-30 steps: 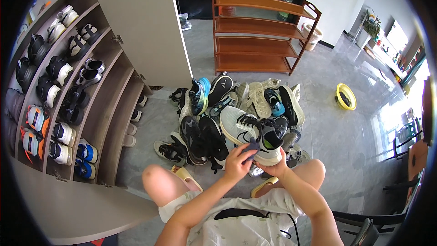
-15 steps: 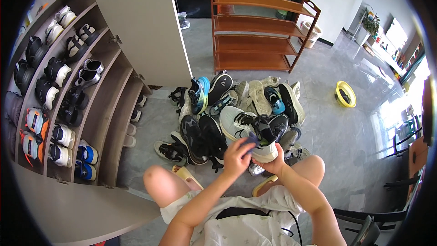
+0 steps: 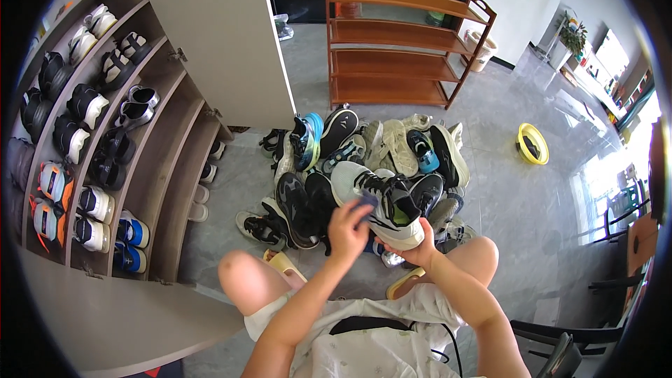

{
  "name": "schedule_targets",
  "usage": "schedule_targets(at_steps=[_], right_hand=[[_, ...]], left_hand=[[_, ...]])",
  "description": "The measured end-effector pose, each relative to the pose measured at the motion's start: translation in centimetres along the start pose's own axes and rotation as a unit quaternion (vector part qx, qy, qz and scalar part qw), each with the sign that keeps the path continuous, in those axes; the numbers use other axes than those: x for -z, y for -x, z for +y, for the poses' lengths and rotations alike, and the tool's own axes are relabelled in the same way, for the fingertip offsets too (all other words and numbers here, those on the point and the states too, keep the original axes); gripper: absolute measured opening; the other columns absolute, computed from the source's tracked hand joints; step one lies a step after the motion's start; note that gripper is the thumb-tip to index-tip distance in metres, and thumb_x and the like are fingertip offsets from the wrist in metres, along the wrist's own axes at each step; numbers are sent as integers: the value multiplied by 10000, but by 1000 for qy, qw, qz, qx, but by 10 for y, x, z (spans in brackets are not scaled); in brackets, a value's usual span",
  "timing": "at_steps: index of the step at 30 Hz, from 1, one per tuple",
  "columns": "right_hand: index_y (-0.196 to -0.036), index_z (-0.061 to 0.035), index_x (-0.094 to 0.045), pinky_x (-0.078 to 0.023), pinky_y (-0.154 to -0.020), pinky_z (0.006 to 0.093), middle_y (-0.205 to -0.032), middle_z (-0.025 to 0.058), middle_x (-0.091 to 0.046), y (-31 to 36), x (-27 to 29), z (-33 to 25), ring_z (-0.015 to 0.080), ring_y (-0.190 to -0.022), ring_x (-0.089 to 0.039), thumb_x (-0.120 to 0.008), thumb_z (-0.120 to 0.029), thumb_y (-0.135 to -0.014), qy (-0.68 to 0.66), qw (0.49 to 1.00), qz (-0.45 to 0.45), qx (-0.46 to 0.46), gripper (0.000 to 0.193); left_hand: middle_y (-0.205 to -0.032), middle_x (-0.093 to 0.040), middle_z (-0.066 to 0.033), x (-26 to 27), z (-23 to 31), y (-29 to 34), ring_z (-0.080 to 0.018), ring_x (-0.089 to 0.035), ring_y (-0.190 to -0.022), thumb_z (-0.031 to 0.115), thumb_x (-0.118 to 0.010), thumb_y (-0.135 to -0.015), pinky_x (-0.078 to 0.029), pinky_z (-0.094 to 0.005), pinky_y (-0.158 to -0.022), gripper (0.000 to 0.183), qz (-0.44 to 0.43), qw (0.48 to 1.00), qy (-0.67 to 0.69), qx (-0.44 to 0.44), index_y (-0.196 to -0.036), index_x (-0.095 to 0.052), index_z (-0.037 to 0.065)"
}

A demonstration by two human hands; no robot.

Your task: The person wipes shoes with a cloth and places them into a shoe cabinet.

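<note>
A white sneaker [image 3: 386, 218] with black laces and a greenish lining is tilted in front of me, toe pointing away. My right hand [image 3: 418, 248] grips it round the heel and sole. My left hand [image 3: 348, 232] is closed on a dark blue cloth [image 3: 365, 204], held close against the shoe's left side. Just beyond the sneaker lies a heap of shoes, among them a black sneaker [image 3: 297, 213] to the left and a blue-and-black shoe [image 3: 423, 152] farther back. What lies under the held sneaker is hidden.
To my left stands an open shoe cabinet [image 3: 148, 168] with pairs on its shelves; its door [image 3: 217, 42] juts out. A brown wooden rack [image 3: 392, 66] stands behind the heap. Right of it, a yellow basin [image 3: 523, 155] holds something dark. Black chair parts [image 3: 560, 332] are at lower right.
My left hand has moved a little left and toward me along the shoe with the cloth. The sneaker has shifted slightly left and turned, showing more of its inside.
</note>
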State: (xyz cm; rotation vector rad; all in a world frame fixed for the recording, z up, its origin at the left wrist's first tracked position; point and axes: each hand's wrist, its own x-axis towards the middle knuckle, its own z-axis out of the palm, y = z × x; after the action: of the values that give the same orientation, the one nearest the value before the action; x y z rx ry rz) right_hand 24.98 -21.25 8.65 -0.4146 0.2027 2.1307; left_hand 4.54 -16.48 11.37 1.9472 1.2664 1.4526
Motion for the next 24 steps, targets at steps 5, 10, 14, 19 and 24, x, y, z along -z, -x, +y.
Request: schedule_targets(at_steps=[5,10,14,19,24], right_hand=[[-1402,-107,-458,-421,-963,572,-1430,185,-455,5,8,1,514,-1264,-422,-403,-510,-850,27,999,-9,-22,685],[-1289,-162,-568,-427,-968,562,-1284,118,-595,7,-5,3,371,-1166,-555,-473,-473,-855,60,993,86,53,542],[-1297,-42,-523,-479,-967,447,-1204,141,-643,13,7,6,291,-1067,-639,-547,-297,-848,122,984,106,76,517],[-1312,0,-501,-492,-970,421,-1206,169,-639,30,16,14,290,-1033,-658,-546,-249,-834,136,985,104,2,541],[-1312,6,-499,-493,-968,421,-1213,170,-634,36,24,2,291,-1029,-660,-548,-253,-833,115,991,65,-10,546]], left_hand=[[-1093,-642,-134,-5,-8,7,-343,-609,-949,13,-650,-671,-501,-408,-835,347,-8,999,-35,9,-992,-716,126],[-1131,-644,-144,6,17,30,-340,-624,-972,21,-656,-671,-505,-388,-859,348,-66,994,90,10,-999,-716,120],[-1138,-637,-147,34,-36,9,-338,-616,-1016,-17,-617,-708,-479,-380,-905,321,65,990,55,110,-997,-704,91],[-1151,-626,-125,48,-53,-3,-328,-591,-1044,-27,-616,-705,-472,-385,-896,322,147,987,-4,66,-995,-694,91],[-1149,-637,-125,25,-26,27,-329,-604,-1029,-23,-618,-685,-479,-377,-914,361,0,999,30,33,-1000,-713,128]])
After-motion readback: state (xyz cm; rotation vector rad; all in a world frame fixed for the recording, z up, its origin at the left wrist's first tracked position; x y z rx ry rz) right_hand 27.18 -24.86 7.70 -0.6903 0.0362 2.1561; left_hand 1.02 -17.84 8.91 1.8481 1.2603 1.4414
